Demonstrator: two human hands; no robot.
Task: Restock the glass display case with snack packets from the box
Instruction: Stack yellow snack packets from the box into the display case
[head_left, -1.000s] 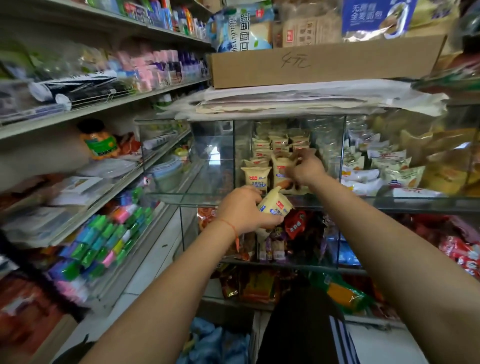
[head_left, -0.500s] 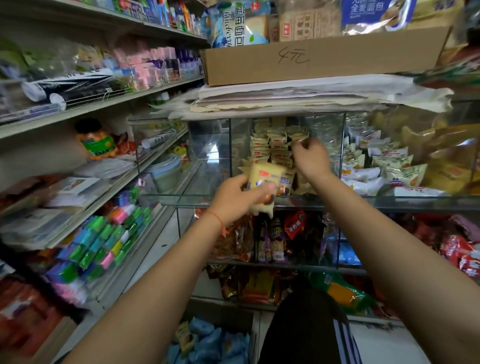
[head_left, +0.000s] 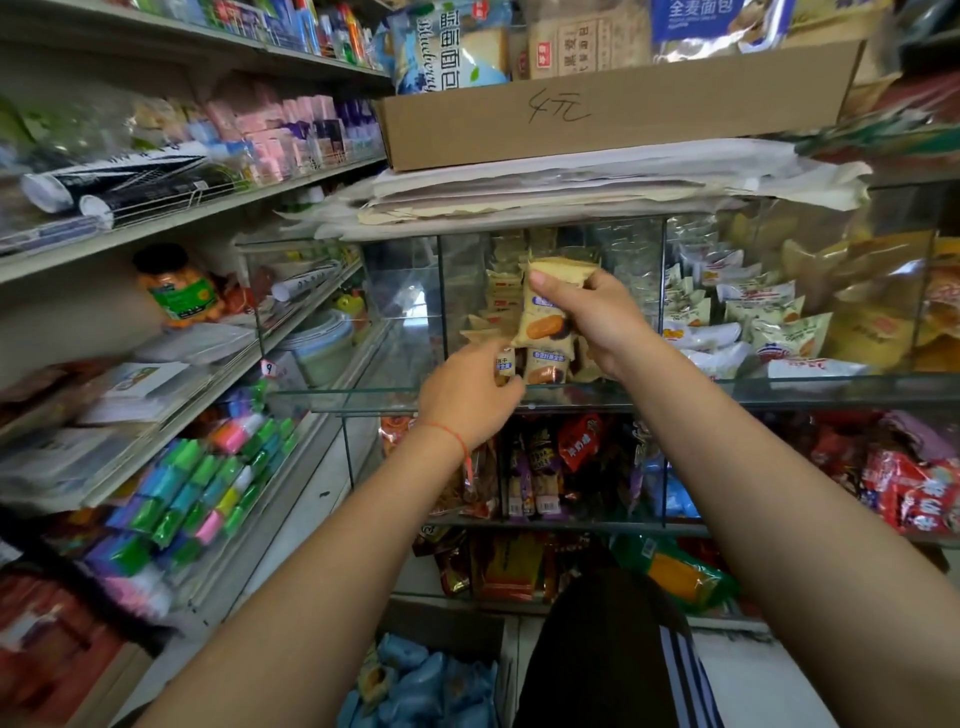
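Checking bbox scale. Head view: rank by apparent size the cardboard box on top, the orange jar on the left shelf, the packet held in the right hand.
1. Cardboard box, largest by far.
2-3. Orange jar and held packet: look alike, so unranked.

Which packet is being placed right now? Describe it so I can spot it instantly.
Find the glass display case under the cardboard box. In its middle compartment, the right hand pinches a cream snack packet printed with an orange biscuit. Unlike the stacked packets behind, it is lifted and tilted.
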